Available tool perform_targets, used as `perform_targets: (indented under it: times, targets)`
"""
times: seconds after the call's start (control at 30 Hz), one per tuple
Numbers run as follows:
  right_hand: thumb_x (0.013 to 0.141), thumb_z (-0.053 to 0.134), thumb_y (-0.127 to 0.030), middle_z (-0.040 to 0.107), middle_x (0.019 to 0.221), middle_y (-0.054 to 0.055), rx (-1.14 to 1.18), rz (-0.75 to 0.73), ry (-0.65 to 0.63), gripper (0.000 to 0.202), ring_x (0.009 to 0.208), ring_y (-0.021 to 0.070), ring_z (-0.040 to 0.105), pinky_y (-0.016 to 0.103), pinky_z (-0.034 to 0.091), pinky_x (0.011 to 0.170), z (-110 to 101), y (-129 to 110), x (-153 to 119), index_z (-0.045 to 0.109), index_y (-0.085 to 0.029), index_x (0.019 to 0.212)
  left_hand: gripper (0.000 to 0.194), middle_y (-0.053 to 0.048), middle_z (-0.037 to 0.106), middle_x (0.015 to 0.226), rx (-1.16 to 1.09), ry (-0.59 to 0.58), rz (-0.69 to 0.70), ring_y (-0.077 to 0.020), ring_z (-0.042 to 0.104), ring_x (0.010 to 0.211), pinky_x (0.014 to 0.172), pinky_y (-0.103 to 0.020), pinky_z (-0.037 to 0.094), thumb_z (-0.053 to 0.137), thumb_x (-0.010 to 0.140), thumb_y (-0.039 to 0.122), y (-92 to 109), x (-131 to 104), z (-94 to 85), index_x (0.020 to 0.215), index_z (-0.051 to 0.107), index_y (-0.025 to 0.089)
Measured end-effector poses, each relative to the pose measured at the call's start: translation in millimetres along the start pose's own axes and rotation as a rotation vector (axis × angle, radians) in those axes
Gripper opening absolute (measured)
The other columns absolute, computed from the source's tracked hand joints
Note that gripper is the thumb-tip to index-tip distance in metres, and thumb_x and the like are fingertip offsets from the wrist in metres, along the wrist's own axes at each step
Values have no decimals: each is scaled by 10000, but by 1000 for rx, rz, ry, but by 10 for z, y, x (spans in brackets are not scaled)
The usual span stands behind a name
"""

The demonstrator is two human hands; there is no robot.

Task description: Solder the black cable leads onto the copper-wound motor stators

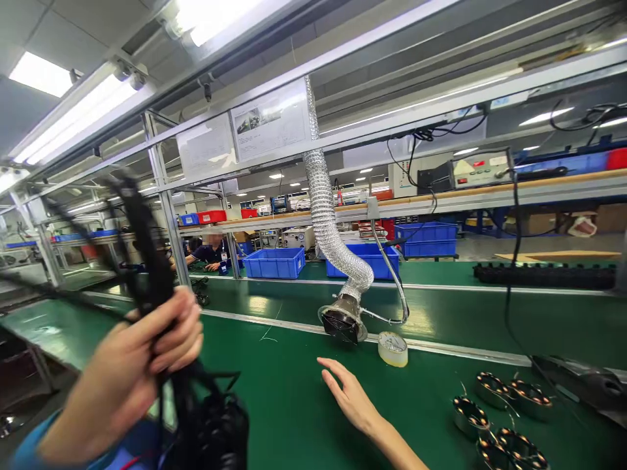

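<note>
While the ceiling lights (78,108) shine on a large workshop, a long green bench (274,398) runs across the front, and a pale metal strip (465,352) separates it from a darker green band behind. Above stand a metal frame (169,225) with paper sheets (272,121) and a shelf (553,189), which carries an electrical box (480,171). Farther back, a co-worker (215,254) in dark clothes is near a blue bin (275,262).

A silver flexible duct (323,209) hangs down in the middle and covers a part of another blue bin (386,261); its hood (343,320) ends just above the bench. Beside the hood is a roll of tape (393,350). At right, several wound rings (470,416) lie close together, and a black cable (509,281) hangs in front of the shelf.

The bundle of black cables (210,418) is at left, raised over the bench, and it hides what is behind; its upper part is blurred. The left hand (122,365) has its fingers clamped around this bundle. The right hand (350,395) is over the bench near the tape, with fingers stretched out and slightly apart.
</note>
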State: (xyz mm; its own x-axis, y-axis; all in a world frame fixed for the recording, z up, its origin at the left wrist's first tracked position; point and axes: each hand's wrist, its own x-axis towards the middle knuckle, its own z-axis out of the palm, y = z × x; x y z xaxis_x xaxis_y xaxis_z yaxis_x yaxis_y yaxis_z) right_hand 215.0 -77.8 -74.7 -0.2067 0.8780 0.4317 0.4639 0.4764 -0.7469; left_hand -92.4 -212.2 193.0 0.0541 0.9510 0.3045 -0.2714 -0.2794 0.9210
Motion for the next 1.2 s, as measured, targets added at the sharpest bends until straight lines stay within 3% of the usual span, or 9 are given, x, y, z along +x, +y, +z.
perform_targets:
  times: [0.1,0.23,0.33,0.47,0.6,0.77,0.87,1.07,1.2]
  targets:
    - [988,428,-553,511,1442,75,118,-22,57,493,1343,261,455,469,346,1149,-254,-431,-27,548,-268,1371,397,110,277,505,-65,-180,-40,-18,194,392,399,-167,235,719,817,370,-285,423,389,665,403,184]
    - [924,584,-530,431,1508,83,199,-52,-17,612,1405,264,374,490,261,1193,-374,-839,-81,435,-270,1457,475,112,289,511,-115,-344,-118,-10,199,396,411,-180,194,743,778,433,-832,836,893,649,354,194]
    - [837,689,-558,426,1507,118,311,-16,-63,770,1404,294,375,515,250,1192,-265,-899,-132,398,-246,1479,469,117,292,520,-165,-455,-152,-8,193,405,412,-188,162,774,735,461,-1099,903,1224,687,394,190]
    - [741,723,-665,493,1445,155,500,31,-25,863,1356,341,437,536,311,1155,-144,-825,-190,458,-215,1428,494,112,305,527,-176,-564,-178,-14,199,422,408,-196,135,804,677,515,-1201,838,1531,725,437,188]
    - [684,748,-685,595,1325,166,518,109,49,818,1286,375,504,542,383,1101,-163,-901,-221,570,-185,1307,516,108,302,528,-209,-644,-186,-18,207,434,414,-199,166,795,668,553,-1203,815,1678,708,431,189]
    - [707,782,-549,678,1186,136,394,162,122,623,1168,367,593,506,476,1021,-154,-1174,-165,643,-191,1197,475,94,320,559,-196,-703,-125,-35,244,465,436,-205,213,769,704,542,-1192,831,1819,748,458,186]
    - [708,790,-474,689,1166,124,418,116,163,549,1152,354,605,479,491,1005,-181,-1275,-90,660,-206,1169,379,67,354,601,-88,-673,-1,-52,282,501,465,-219,244,691,794,498,-1173,831,1884,769,498,173]
    - [679,804,-461,719,1013,105,540,115,429,539,1062,330,623,491,498,962,-433,-1499,68,671,-207,1135,232,18,468,649,164,-556,309,-105,404,611,571,-236,345,588,871,372,-1084,826,1926,761,558,170]
    - [784,710,-530,710,846,61,589,77,378,376,945,260,643,430,516,932,-583,-1691,131,700,-213,986,229,-2,563,696,370,-542,445,-142,483,670,643,-252,396,571,877,389,-1017,883,1919,791,609,180]
